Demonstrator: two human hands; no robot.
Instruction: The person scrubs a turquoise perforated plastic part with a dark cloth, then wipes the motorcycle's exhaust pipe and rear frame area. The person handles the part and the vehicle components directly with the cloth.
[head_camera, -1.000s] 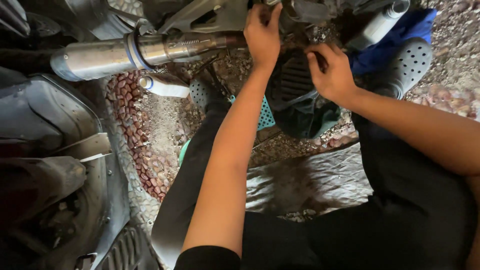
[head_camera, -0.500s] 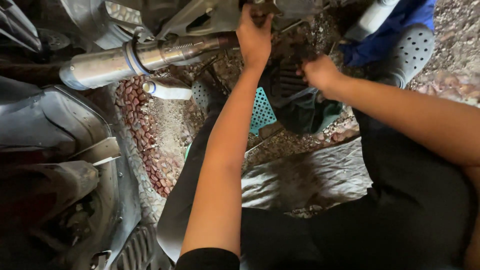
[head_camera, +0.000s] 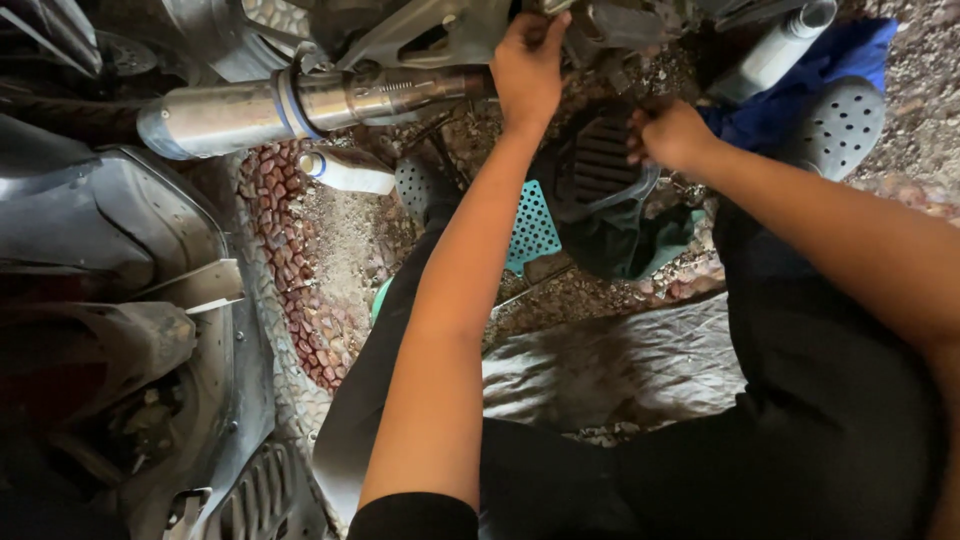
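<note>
My left hand (head_camera: 528, 62) reaches up along the underside of a motorbike and grips a grey metal part (head_camera: 610, 22) just right of the silver exhaust pipe (head_camera: 260, 105). My right hand (head_camera: 672, 135) is curled into a fist a little lower and to the right, over a black ribbed piece (head_camera: 598, 160). Whether the fist holds anything small is hidden. A teal perforated piece (head_camera: 530, 225) lies just below the ribbed one, between my forearms.
Grey plastic body panels (head_camera: 120, 230) fill the left side. A white bottle (head_camera: 350, 170) lies on the pebbled ground under the pipe. A grey perforated clog (head_camera: 845, 125), blue cloth (head_camera: 860, 45) and a white cylinder (head_camera: 775, 50) sit at upper right. A crumpled grey sheet (head_camera: 620, 365) covers the ground by my legs.
My right hand has pulled back slightly from the machine and curled into a fist. My left hand stays on the metal part. The view has shifted a little.
</note>
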